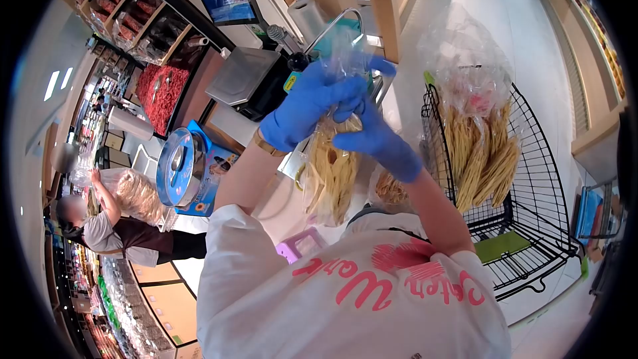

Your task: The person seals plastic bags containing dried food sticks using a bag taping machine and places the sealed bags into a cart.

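Head camera, and left hand (302, 108) and right hand (384, 138) are curled closed around the neck of a clear bag of yellow sticks (331, 176) dead centre, gloved fingers hiding that neck, wire cart (531, 226) crowding four o'clock, scale (246, 74) towards eleven, "Work" legible upside down on the shirt (306, 319).

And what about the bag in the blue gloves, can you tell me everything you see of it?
The bag looks like thin, clear, shiny plastic, all crinkly. Pale yellow sticks show through it, mostly running lengthwise. Its top is squeezed into a narrow neck, with loose plastic poking out past the fingers. The left hand and right hand both grip that neck. The fingers hide whether it is tied.
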Available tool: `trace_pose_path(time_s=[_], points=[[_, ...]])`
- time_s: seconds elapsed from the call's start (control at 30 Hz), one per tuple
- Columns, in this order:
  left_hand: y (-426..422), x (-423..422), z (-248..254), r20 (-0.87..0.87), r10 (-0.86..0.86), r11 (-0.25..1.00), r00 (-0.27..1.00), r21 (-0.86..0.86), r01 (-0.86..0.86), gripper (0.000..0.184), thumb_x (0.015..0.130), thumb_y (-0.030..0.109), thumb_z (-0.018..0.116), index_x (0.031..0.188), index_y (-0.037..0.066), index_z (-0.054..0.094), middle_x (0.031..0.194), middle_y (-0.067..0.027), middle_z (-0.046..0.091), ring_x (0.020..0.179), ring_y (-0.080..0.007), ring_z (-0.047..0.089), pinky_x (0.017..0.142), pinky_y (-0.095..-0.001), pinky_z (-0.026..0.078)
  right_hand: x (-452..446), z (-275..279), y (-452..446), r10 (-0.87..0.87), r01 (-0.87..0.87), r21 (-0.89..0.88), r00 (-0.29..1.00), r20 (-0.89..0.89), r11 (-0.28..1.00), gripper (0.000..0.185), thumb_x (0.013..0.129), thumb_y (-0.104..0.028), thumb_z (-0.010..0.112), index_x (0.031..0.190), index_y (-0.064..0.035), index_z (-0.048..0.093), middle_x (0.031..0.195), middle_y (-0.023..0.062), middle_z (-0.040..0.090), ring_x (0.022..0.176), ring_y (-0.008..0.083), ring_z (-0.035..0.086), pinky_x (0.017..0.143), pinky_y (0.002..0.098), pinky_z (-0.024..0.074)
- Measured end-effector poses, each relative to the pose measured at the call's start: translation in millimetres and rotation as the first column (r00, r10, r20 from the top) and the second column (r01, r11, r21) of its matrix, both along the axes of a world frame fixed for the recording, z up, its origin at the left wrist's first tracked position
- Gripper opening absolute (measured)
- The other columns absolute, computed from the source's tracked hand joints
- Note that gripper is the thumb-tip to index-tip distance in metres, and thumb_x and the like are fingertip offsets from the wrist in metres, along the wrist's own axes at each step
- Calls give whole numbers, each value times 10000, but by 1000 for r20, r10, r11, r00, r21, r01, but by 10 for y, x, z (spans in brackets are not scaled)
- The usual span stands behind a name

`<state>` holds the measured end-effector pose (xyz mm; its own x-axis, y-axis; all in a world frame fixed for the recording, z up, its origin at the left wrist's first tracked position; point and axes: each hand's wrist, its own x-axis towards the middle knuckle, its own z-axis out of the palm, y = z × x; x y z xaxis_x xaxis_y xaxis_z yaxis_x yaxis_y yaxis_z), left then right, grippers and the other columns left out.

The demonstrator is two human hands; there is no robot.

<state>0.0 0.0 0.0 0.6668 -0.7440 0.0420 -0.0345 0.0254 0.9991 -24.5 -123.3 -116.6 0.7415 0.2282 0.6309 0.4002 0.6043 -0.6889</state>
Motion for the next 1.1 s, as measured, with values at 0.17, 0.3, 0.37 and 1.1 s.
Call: trace_pose_path(time_s=[0.17,0.3,0.37,1.1], points=[[223,235,-362,874,58,856,483,205,-474,246,836,129,584,1044,7,538,885,-92,596,675,-175,553,683,-294,465,-47,25,390,-23,-28,-93,864,-503,995,615,690,-165,728,1217,-43,437,1028,69,560,1019,165,528,868,294,412],[456,379,-824,924,155,819,349,78,-569,250,829,157,602,1013,-3,546,856,-111,597,664,-182,559,668,-305,465,10,-295,572,-659,603,-517,746,96,607,640,729,-260,691,1265,-58,405,989,112,553,947,228,548,828,319,427],[603,455,-1008,768,321,730,554,173,-662,211,834,155,600,969,-3,565,819,-122,598,696,-185,577,658,-311,465,98,-541,591,-678,634,-677,685,267,374,674,752,-370,646,1301,-83,383,963,154,530,878,291,535,793,349,431],[946,1371,-1356,876,58,179,479,463,-868,221,784,222,516,906,60,603,1009,-209,526,828,-363,595,639,-420,504,1036,-1167,816,-535,619,-783,680,501,54,708,743,-291,630,1316,-26,308,1007,186,516,926,343,511,783,413,426]])
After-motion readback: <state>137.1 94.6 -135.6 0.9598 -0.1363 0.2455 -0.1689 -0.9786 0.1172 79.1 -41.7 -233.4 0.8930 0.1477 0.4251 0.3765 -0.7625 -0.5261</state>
